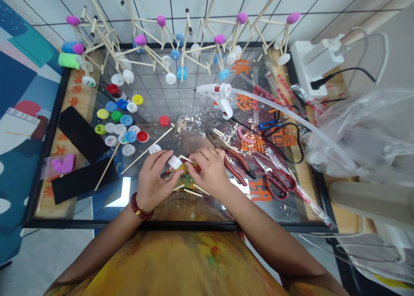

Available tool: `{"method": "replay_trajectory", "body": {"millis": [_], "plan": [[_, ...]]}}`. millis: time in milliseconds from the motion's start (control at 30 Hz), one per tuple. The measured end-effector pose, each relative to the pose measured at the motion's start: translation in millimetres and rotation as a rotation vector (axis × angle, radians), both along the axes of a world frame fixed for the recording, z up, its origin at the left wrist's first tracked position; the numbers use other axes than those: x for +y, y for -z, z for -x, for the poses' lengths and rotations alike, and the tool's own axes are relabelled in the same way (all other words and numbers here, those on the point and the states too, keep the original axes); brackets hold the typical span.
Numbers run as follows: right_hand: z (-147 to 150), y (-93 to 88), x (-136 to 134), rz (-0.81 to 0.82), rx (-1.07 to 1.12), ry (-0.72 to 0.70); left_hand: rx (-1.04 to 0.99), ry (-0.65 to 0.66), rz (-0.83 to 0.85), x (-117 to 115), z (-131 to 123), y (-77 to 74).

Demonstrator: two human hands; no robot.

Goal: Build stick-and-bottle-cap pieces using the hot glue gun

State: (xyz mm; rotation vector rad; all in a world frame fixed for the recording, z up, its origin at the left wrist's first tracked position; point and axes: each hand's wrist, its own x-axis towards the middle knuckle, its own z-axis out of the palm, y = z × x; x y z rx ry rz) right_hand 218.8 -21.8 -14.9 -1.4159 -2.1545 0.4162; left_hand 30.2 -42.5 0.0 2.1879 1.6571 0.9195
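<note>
A white bottle cap (175,162) is pinched on edge between the thumb and forefinger of my left hand (152,177), which wears a dark red bead bracelet. My right hand (210,171), fingers closed together, grips a short wooden stick (186,159) whose far end reaches the cap; whether the two are joined I cannot tell. Several cut stick pieces (193,192) lie on the glass just below my hands. Another white cap (155,149) rests beyond my left fingers, beside a long wooden stick (147,151). Pliers with red handles (237,158) lie right of my right hand.
A white glue gun (218,95) lies mid-table, its cord trailing right. Coloured bottle caps (126,120) cluster at left near black strips (82,134). Stick figures with pink tops (161,21) stand along the back. Red-handled scissors (280,184) and a power strip (310,67) are at right.
</note>
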Motion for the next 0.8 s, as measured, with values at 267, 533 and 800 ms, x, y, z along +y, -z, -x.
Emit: {"method": "replay_trajectory", "body": {"millis": [267, 533, 800], "plan": [[-1.3, 0.6, 0.8, -0.02, 0.017, -0.023, -0.046, 0.035, -0.016, 3.2, -1.2, 0.2], [-1.1, 2.2, 1.8, -0.046, 0.035, -0.043, -0.049, 0.023, -0.023, 3.6, -0.3, 1.5], [-1.5, -1.3, 1.0, -0.025, 0.03, -0.009, -0.032, 0.002, -0.011, 3.3, -1.7, 0.7]]}}
